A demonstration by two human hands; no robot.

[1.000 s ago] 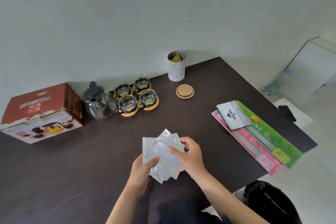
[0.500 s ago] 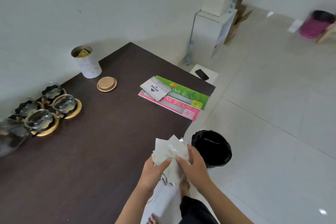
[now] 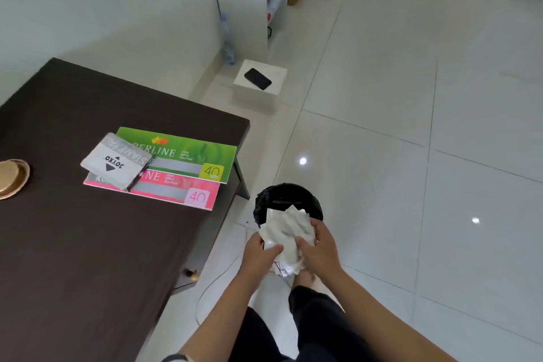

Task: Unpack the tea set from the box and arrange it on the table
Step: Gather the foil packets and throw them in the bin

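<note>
Both hands are gripping a crumpled wad of white packing paper (image 3: 286, 233), the left hand (image 3: 260, 254) and right hand (image 3: 318, 250) clamping it from either side, just over a black bin (image 3: 289, 200) on the floor. Beyond, booklets (image 3: 182, 156) are lying on the dark counter (image 3: 88, 244).

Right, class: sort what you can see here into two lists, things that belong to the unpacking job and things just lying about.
Part of the job:
- crumpled white wrapping, held in left hand and right hand
- black bin, just beyond the hands
- gold lid

Lying about:
- green pad
- pink pad
- grey stamp pad box
- phone on the floor box
</note>
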